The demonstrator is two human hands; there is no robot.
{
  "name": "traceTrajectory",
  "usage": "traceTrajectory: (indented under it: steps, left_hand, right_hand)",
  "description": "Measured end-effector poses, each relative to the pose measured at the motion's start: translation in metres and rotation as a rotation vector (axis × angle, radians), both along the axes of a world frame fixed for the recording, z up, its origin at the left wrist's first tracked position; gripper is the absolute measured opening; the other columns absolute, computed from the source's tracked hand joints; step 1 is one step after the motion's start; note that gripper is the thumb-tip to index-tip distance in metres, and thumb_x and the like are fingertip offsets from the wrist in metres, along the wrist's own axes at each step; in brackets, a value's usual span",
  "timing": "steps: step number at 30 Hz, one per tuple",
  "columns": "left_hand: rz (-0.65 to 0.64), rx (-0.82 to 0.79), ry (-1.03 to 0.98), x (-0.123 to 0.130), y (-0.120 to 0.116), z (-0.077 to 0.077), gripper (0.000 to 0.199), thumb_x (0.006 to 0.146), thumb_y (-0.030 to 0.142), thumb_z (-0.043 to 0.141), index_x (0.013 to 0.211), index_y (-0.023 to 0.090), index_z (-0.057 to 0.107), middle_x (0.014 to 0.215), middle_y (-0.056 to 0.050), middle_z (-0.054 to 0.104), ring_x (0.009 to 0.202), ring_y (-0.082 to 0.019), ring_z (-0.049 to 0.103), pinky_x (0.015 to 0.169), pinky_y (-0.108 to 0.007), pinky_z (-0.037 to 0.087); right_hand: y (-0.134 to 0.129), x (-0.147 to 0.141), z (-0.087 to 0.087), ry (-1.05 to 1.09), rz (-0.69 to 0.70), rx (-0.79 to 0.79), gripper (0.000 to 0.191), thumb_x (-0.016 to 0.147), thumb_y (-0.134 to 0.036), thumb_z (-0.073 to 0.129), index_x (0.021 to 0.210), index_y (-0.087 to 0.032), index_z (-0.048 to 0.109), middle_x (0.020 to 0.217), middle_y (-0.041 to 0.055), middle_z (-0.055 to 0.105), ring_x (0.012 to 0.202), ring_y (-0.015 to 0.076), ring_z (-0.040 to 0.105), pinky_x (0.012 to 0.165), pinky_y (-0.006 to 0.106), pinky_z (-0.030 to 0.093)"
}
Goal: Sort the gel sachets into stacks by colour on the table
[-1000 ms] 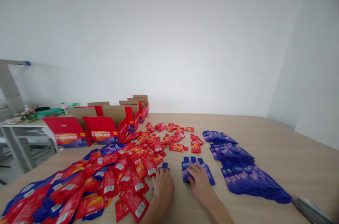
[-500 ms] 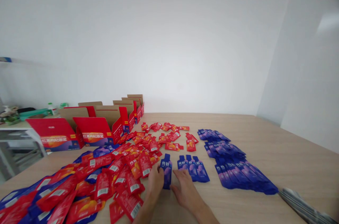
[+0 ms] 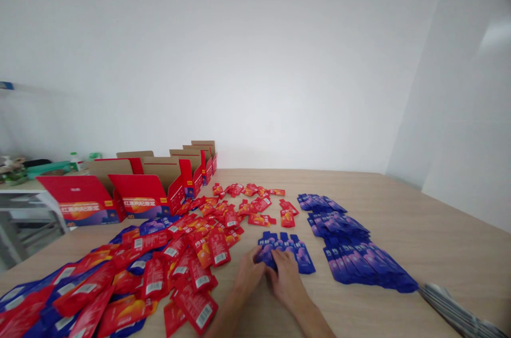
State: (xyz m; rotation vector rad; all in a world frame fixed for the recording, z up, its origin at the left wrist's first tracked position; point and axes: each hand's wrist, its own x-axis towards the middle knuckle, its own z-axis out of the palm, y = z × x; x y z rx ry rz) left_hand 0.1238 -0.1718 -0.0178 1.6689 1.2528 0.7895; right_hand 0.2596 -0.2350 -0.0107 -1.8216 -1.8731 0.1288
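Observation:
A short row of blue spouted pouches [image 3: 302,259] lies on the table in front of me, overlapping side by side with their necks pointing away. At the row's left end, my left hand [image 3: 250,273] grips the lower left part of a blue pouch [image 3: 265,242] between thumb and fingers. My right hand [image 3: 286,275] is closed at the same pouch's lower right, its fingertips over the overlapping pouches and partly hiding them. Left of my hands spreads a heap of red pouches [image 3: 184,263], some face down with barcodes showing, mixed with blue ones.
Open red cartons [image 3: 144,197] stand at the back left. To the right, fanned stacks of blue pouches [image 3: 361,262] lie in several groups. A striped bundle [image 3: 459,308] lies at the lower right. Loose red pouches [image 3: 261,220] are scattered beyond my hands on the wooden table [image 3: 399,221].
The single blue pouch has moved right and now overlaps the left end of the row. My left hand moved right with it, and my right hand has closed in beside it.

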Motion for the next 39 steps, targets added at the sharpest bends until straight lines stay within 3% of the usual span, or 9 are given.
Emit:
traceTrajectory:
  steps: [4,7,12,17,24,31,39]
  left_hand:
    - [-0.078,0.127,0.343,0.004,-0.011,-0.003,0.074,0.072,0.014,0.051,0.146,0.016,0.043,0.153,-0.006,0.042,0.142,-0.019,0.035,0.120,-0.030,0.021]
    - [-0.121,0.166,0.484,0.006,-0.015,-0.008,0.073,0.078,0.017,0.045,0.151,0.022,0.036,0.158,-0.002,0.034,0.146,-0.020,0.027,0.122,-0.035,0.016]
    - [-0.137,0.220,0.549,0.006,-0.018,-0.013,0.069,0.081,0.023,0.041,0.150,0.023,0.036,0.160,-0.002,0.028,0.147,-0.024,0.020,0.122,-0.039,0.012]
    - [-0.151,0.254,0.549,0.008,-0.017,-0.016,0.074,0.075,0.025,0.046,0.149,0.024,0.038,0.157,-0.003,0.033,0.144,-0.025,0.024,0.120,-0.041,0.015]
    - [-0.166,0.276,0.558,0.003,-0.024,-0.008,0.073,0.077,0.025,0.045,0.150,0.023,0.036,0.157,-0.003,0.032,0.144,-0.025,0.022,0.120,-0.039,0.014]
    - [-0.106,0.266,0.610,-0.025,-0.033,0.014,0.066,0.080,0.017,0.041,0.146,0.019,0.039,0.156,-0.008,0.033,0.145,-0.026,0.023,0.118,-0.043,0.018]
    - [0.069,0.305,0.665,-0.087,-0.038,0.031,0.059,0.084,0.016,0.039,0.143,0.017,0.043,0.153,-0.011,0.038,0.143,-0.027,0.028,0.116,-0.043,0.020]
  right_hand:
    - [0.005,0.005,-0.006,-0.088,-0.074,-0.072,0.047,0.086,-0.025,0.047,0.130,-0.018,0.060,0.134,0.0109,0.060,0.126,0.0340,0.046,0.103,0.047,0.037]
    - [0.008,0.008,-0.014,-0.111,-0.102,-0.089,0.045,0.086,-0.028,0.048,0.129,-0.023,0.062,0.133,0.0087,0.061,0.129,0.0355,0.043,0.100,0.048,0.038]
    - [0.008,0.010,-0.020,-0.153,-0.109,-0.082,0.043,0.087,-0.031,0.048,0.126,-0.025,0.064,0.136,0.0065,0.060,0.132,0.0362,0.039,0.102,0.049,0.035]
    - [0.006,0.009,-0.020,-0.193,-0.130,-0.093,0.046,0.084,-0.028,0.050,0.127,-0.024,0.064,0.144,0.0060,0.052,0.136,0.0369,0.036,0.105,0.050,0.033]
    - [0.005,0.002,-0.017,-0.182,-0.112,-0.134,0.056,0.079,-0.021,0.049,0.135,-0.020,0.057,0.146,0.0075,0.049,0.138,0.0369,0.032,0.106,0.048,0.032]
    - [0.008,-0.027,-0.005,-0.170,0.002,-0.064,0.059,0.076,-0.017,0.051,0.135,-0.019,0.057,0.145,0.0077,0.050,0.139,0.0347,0.029,0.110,0.047,0.027]
    - [0.021,-0.090,0.016,-0.069,0.182,0.038,0.046,0.082,-0.018,0.049,0.126,-0.020,0.064,0.137,0.0074,0.057,0.133,0.0307,0.038,0.109,0.043,0.028]
